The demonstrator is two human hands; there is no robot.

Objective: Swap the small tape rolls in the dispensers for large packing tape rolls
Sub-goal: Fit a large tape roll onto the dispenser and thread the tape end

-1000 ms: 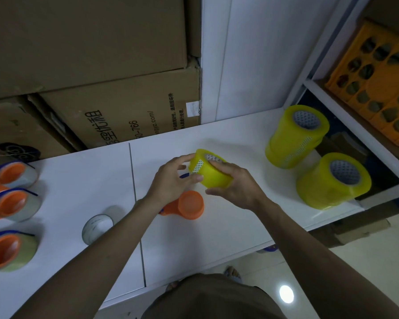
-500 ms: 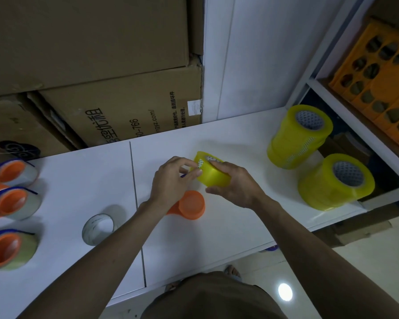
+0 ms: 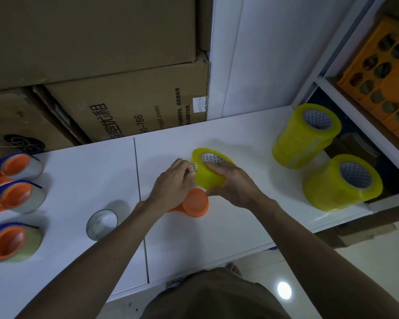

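Note:
A large yellow packing tape roll is held above the white table, gripped by my right hand from the near side. My left hand pinches the roll's left edge at the tape end. Under my hands lies an orange dispenser, its spool bare and partly hidden by my left wrist. A small clear tape roll lies loose on the table to the left. At the right stand two stacks of yellow packing tape rolls.
Three orange-and-blue dispensers with small rolls lie along the table's left edge. Cardboard boxes stand behind the table. A shelf with an orange crate is at the right.
My hands have tilted and turned the yellow roll a little, and my left fingers have closed onto its left edge. The dispenser and the other rolls have stayed in place.

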